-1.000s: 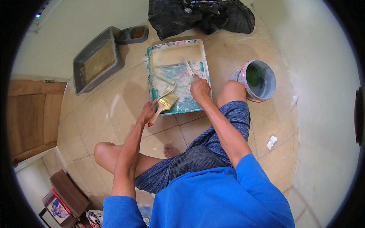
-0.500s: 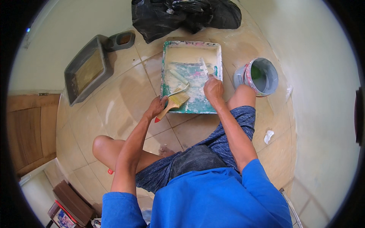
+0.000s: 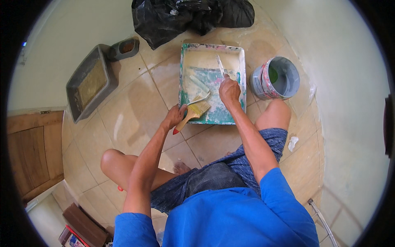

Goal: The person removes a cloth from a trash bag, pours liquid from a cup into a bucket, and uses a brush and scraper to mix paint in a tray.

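Floor tiles (image 3: pixel 135 111) spread under us, and we go across them from the left. At the far left lies a grey tray (image 3: pixel 88 82) with a yellowish inside, and just beyond its far end sits a small dark dish (image 3: pixel 123 47). Nearer the middle, our left hand (image 3: pixel 176 116) has its grip clamped on the wooden handle of a flat paintbrush (image 3: pixel 193 113), whose red-tipped handle end points near-left while the pale bristles lie over the near edge of the paint tray (image 3: pixel 185 99). That tray is teal, smeared with cream paint, and rests flat on the floor in front of our knees. A pale roller (image 3: pixel 200 85) lies inside it. Our right hand (image 3: pixel 229 89) is over the tray's right half, grip closed on a thin pale stick (image 3: pixel 220 66) that points toward the far end. Beyond the tray slumps a black plastic bag (image 3: pixel 189 16). To the right stands an open paint bucket (image 3: pixel 275 78), just beside the tray and our right knee.
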Demonstrator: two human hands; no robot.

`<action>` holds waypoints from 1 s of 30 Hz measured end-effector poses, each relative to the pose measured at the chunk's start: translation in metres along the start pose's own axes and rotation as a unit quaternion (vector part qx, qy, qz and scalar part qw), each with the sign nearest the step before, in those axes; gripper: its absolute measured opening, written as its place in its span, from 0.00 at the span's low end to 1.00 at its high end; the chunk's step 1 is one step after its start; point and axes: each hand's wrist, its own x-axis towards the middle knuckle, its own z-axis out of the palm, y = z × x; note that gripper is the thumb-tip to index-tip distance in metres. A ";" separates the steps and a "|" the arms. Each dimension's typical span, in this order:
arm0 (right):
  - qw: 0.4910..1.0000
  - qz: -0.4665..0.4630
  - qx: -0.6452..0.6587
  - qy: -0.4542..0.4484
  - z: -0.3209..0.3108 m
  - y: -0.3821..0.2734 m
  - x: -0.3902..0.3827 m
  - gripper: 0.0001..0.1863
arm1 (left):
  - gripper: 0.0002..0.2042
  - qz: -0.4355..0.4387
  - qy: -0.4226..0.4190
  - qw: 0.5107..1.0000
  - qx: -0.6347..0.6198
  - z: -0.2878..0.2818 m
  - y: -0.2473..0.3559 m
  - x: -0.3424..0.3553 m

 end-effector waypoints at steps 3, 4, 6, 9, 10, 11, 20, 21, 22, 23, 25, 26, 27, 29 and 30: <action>0.997 -0.070 -0.005 -0.028 0.016 0.003 0.003 0.14 | 0.25 -0.011 0.010 1.000 0.023 -0.003 -0.007 0.008; 0.997 -0.072 -0.006 -0.038 0.018 0.000 0.002 0.14 | 0.25 -0.025 0.010 0.999 0.029 -0.005 -0.011 0.009; 0.996 -0.072 -0.009 -0.057 0.018 -0.006 0.003 0.14 | 0.25 -0.015 -0.009 1.000 0.020 -0.014 -0.006 0.012; 0.997 -0.045 0.049 -0.032 0.024 -0.006 0.002 0.15 | 0.26 -0.010 -0.034 0.998 0.043 -0.035 0.011 0.011; 0.996 -0.070 0.058 -0.016 0.030 -0.004 0.003 0.15 | 0.26 -0.008 -0.041 0.997 0.058 -0.041 0.014 0.014; 0.993 -0.094 0.067 0.000 0.038 -0.002 0.005 0.15 | 0.26 -0.019 -0.051 0.997 0.058 -0.046 0.016 0.018; 0.994 -0.062 0.076 -0.052 0.022 -0.020 0.018 0.14 | 0.29 -0.069 -0.113 0.988 0.074 -0.087 0.044 0.029; 0.993 -0.061 0.079 -0.055 0.020 -0.022 0.017 0.13 | 0.28 -0.089 -0.118 0.986 0.073 -0.085 0.042 0.031; 0.994 -0.072 0.066 -0.058 0.021 -0.024 0.015 0.14 | 0.27 -0.108 -0.123 0.984 0.072 -0.081 0.039 0.033; 0.993 -0.083 0.053 -0.061 0.024 -0.024 0.011 0.14 | 0.26 -0.127 -0.128 0.981 0.071 -0.077 0.037 0.033; 0.992 -0.087 0.045 -0.081 0.023 -0.031 0.006 0.15 | 0.27 -0.148 -0.106 0.981 0.062 -0.069 0.043 0.021; 0.990 -0.084 0.049 -0.101 0.015 -0.037 0.001 0.15 | 0.27 -0.082 -0.064 0.992 0.068 -0.057 0.004 0.024; 0.990 -0.064 0.044 -0.115 0.007 -0.029 0.002 0.16 | 0.27 -0.056 -0.090 0.993 0.054 -0.055 0.036 0.017; 0.995 -0.061 0.044 -0.069 0.009 -0.011 0.006 0.17 | 0.27 -0.036 -0.071 0.997 0.004 -0.038 0.021 0.017; 0.995 -0.047 0.040 -0.075 0.004 -0.009 0.002 0.17 | 0.27 -0.038 -0.064 0.997 0.019 -0.033 0.019 0.017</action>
